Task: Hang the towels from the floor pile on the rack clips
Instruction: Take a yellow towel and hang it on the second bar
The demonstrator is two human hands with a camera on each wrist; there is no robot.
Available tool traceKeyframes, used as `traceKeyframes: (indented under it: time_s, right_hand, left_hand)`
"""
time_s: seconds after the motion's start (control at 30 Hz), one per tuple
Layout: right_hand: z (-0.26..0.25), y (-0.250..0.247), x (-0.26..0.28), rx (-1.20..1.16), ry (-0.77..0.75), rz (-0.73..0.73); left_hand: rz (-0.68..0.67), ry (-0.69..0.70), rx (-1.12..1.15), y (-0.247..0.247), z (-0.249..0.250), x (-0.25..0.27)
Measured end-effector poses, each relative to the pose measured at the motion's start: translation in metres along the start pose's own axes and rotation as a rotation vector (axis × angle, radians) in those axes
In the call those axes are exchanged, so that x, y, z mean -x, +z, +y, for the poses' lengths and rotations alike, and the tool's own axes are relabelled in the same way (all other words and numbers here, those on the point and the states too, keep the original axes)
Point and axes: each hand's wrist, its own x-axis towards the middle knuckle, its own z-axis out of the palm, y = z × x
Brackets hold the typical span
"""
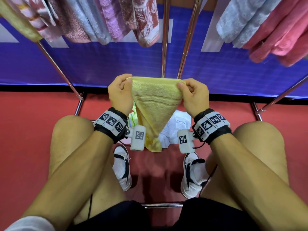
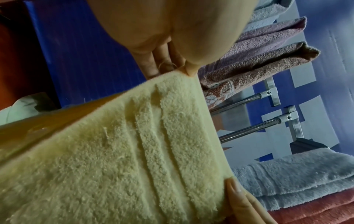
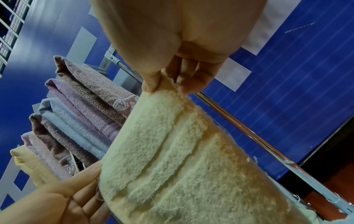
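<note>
A pale yellow towel point(image 1: 154, 104) hangs stretched between my two hands above the floor, its lower end drooping to a point. My left hand point(image 1: 128, 80) pinches its top left corner and my right hand point(image 1: 180, 84) pinches its top right corner. Under it, white and striped towels point(image 1: 176, 125) lie in a pile on the red floor. In the left wrist view my left hand point(image 2: 186, 70) pinches the yellow towel point(image 2: 114, 151) between thumb and fingers. In the right wrist view my right hand point(image 3: 164, 86) pinches the yellow towel point(image 3: 182, 166) by its hem.
Several towels point(image 1: 100, 19) in pink, blue, lilac and yellow hang from the rack at the top, with more blue and pink ones point(image 1: 266, 27) to the right. Chrome rack poles point(image 1: 165, 40) stand in front of a blue panel point(image 1: 100, 64). My knees and shoes point(image 1: 122, 167) are below.
</note>
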Motion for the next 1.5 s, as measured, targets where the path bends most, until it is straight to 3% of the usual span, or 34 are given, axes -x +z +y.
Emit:
traceKeyframes:
  time_s: [0.27, 0.47, 0.83, 1.17, 1.37, 1.5]
  right_hand:
    - [-0.013, -0.008, 0.004, -0.027, -0.024, 0.017]
    - [-0.037, -0.022, 0.004, -0.03, -0.015, 0.009]
    - [-0.145, -0.058, -0.053, -0.075, -0.209, 0.064]
    - [-0.274, -0.097, -0.116, 0.168, -0.381, 0.138]
    - [-0.335, -0.11, -0.14, 0.332, -0.458, 0.144]
    - [-0.363, -0.117, -0.146, 0.354, -0.413, 0.131]
  left_hand:
    - [0.011, -0.008, 0.005, -0.003, 0.013, 0.005]
    - [-0.085, -0.02, 0.026, -0.018, 0.045, 0.001]
    - [-0.118, 0.132, 0.111, -0.008, 0.163, -0.04]
    - [-0.129, 0.312, 0.201, 0.003, 0.289, -0.096]
    - [-0.131, 0.387, 0.188, 0.002, 0.338, -0.125]
    - [-0.099, 0.447, 0.139, 0.006, 0.366, -0.132]
